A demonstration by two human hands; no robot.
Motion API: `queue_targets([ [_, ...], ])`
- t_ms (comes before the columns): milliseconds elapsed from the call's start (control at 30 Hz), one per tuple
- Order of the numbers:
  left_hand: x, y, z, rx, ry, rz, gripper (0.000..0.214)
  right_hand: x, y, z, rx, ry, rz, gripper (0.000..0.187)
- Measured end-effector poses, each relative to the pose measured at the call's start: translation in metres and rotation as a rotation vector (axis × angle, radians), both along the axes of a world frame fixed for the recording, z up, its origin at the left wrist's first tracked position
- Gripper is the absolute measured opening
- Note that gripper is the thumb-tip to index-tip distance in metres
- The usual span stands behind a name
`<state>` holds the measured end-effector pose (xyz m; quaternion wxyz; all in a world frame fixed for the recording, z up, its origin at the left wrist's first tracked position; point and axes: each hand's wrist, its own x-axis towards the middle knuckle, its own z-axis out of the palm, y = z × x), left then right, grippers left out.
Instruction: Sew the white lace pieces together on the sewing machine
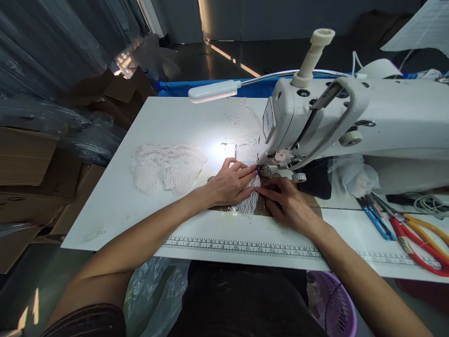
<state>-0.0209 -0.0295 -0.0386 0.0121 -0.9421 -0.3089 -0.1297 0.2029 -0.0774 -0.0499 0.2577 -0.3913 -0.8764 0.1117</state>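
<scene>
A white sewing machine [280, 117] stands over the table, its needle area just beyond my fingertips. Under it lies a piece of white lace [248, 204] with a fringed lower edge. My left hand [232, 181] rests flat on this lace, fingers stretched toward the presser foot [260, 170]. From the other side, my right hand [288, 201] has bent fingers and grips the lace's right edge close to the foot; its exact pinch is partly hidden. Another white lace piece [168, 166] lies spread to the left. More pale lace [245, 121] lies behind the needle area.
A white lamp [214, 91] lights the tabletop [115, 220], which has a printed ruler [245, 245] along its front edge. Blue-handled snips [377, 219] and red-handled scissors [417, 243] lie at right. Cardboard boxes [28, 159] stand left; a purple basket [336, 304] sits below.
</scene>
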Motion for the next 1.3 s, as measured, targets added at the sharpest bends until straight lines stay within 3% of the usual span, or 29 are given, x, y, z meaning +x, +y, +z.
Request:
queue_targets([
  [367, 0.002, -0.004, 0.0, 0.01, -0.007, 0.02, 0.042, 0.001, 0.001, 0.001, -0.008, -0.013, 0.011, 0.036],
  [533, 0.004, -0.008, -0.002, 0.091, -0.039, 0.044, 0.04, 0.003, 0.002, 0.001, -0.007, -0.018, 0.033, 0.036],
  [767, 0.005, -0.007, -0.004, 0.136, -0.106, -0.072, 0.026, 0.002, 0.001, 0.002, 0.012, -0.051, 0.018, 0.039],
  [1300, 0.007, -0.007, 0.0, 0.062, -0.047, 0.05, 0.03, -0.012, 0.0, 0.008, 0.038, -0.15, -0.087, 0.041],
])
